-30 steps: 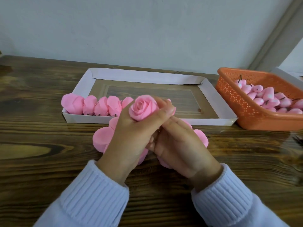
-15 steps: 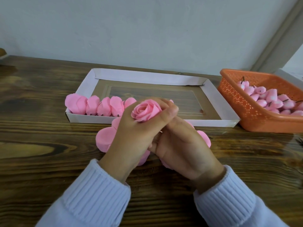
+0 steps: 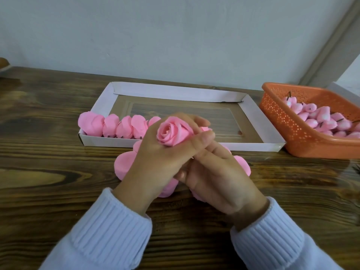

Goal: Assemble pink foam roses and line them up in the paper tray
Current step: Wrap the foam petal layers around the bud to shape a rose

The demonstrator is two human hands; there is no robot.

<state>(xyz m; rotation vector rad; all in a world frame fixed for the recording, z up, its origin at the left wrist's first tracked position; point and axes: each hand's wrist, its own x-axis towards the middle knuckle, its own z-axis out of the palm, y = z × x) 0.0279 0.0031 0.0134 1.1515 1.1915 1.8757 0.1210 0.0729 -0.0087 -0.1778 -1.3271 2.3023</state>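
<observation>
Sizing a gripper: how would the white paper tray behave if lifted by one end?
The paper tray looks like thin folded card with low walls, so it would probably sag. The finished roses sit only along its left front, so it likely dips that way. Seems light: a nudge should slide it.

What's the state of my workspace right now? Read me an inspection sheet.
Surface: dark wooden table.
Job's things: paper tray with a row of finished roses along its near left wall; held rose; flat petal pieces under the hands; orange basket of pink buds, right.
Clutter: brown object at left edge, unidentifiable.
Hands: left hand grips held rose; right hand curled beneath it, its hold hidden.
Cables: nothing seen.
Surroundings: plain pale wall behind.
</observation>
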